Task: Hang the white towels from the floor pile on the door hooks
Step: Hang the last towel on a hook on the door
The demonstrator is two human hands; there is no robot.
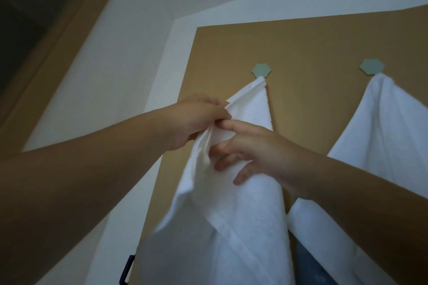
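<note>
My left hand (196, 120) pinches the folded edge of the near towel (245, 192), which hangs from the left hook (261, 70) on the door (312, 48). My right hand (257, 155) rests against the cloth with fingers spread and loosely bent, gripping nothing that I can see. Risk: only a narrow corner sits on that hook, so any downward tug while straightening may pull it off. The second towel (389, 127) hangs from the right hook (371, 66), close enough for my right forearm to brush and dislodge it.
</note>
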